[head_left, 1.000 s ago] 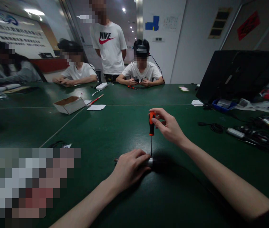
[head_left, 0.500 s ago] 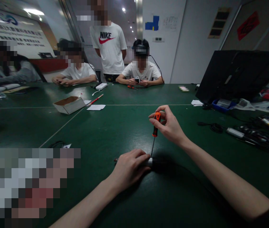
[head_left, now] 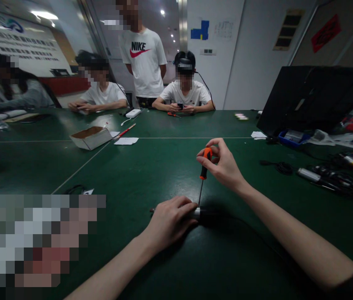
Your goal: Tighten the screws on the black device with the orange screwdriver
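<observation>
Grips in fingers of right hand [head_left: 226, 167] orange-black screwdriver [head_left: 208, 153], with long axis toward one o'clock. Clasps under left hand [head_left: 172, 216] silver cylinder [head_left: 197, 213], lying at six o'clock from right fingers, seemingly touching screwdriver tip.

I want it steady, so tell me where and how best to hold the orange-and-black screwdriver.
Probably by the thick handle, from above and the right, thumb and fingers around it: the screwdriver stands nearly upright, and its slim shaft leaves less to grip.
</observation>
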Motion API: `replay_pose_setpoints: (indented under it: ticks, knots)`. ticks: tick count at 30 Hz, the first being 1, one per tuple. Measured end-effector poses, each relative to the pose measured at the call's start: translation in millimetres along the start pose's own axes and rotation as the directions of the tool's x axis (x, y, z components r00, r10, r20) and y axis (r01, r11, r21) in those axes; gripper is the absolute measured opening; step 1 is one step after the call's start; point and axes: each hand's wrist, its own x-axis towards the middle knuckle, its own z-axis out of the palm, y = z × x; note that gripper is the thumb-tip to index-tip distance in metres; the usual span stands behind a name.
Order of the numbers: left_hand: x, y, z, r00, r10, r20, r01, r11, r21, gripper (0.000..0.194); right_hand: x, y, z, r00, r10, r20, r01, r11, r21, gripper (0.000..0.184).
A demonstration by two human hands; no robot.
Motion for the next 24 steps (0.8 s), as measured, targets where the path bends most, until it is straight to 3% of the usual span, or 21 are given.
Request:
replay_pose_setpoints:
  ticks: [15, 24]
  knots:
    - [-0.9, -2.1, 1.3, 1.0, -0.011, 0.015, 0.011, 1.0, -0.005, 0.027, 0.2, -1.8, -1.0, 0.995, -0.033, 0.091, 0.036, 0.999, -0.032, 0.025]
    - [-0.6, -2.4, 1.2, 1.0, 0.007, 0.01, -0.006, 1.0, -0.011, 0.026, -1.1, 2.7, 1.1, 1.0, 0.01, -0.011, -0.01, 1.0, 0.001, 0.035]
